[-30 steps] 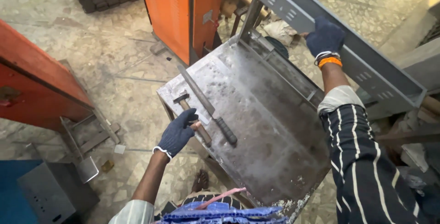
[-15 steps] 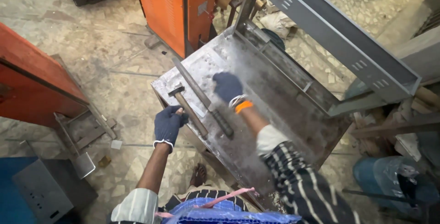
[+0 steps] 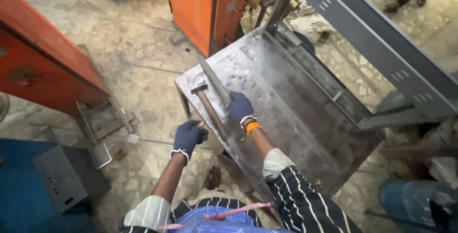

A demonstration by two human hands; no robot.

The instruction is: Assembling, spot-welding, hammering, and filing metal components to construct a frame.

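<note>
While my left hand [image 3: 188, 136] gripped the hammer [image 3: 209, 109] handle at the tabletop [image 3: 296, 118] edge, my right hand [image 3: 240, 107] clamped the flat bar [image 3: 213, 79]; no hammering visible yet.

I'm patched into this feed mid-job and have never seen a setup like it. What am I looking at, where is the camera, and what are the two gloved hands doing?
There is no machine: a person works with two hands in dark blue gloves. The single picture comes from a camera on their head, looking down at a scuffed metal table standing on a stone floor. On the table lie a hammer with a wooden handle and a flat metal bar beside it. The left hand is at the table's near edge with its grip closed around the end of the hammer handle. The right hand rests on the near end of the metal bar. Orange cabinets stand behind, and a long grey perforated channel runs along the table's right side.
</note>
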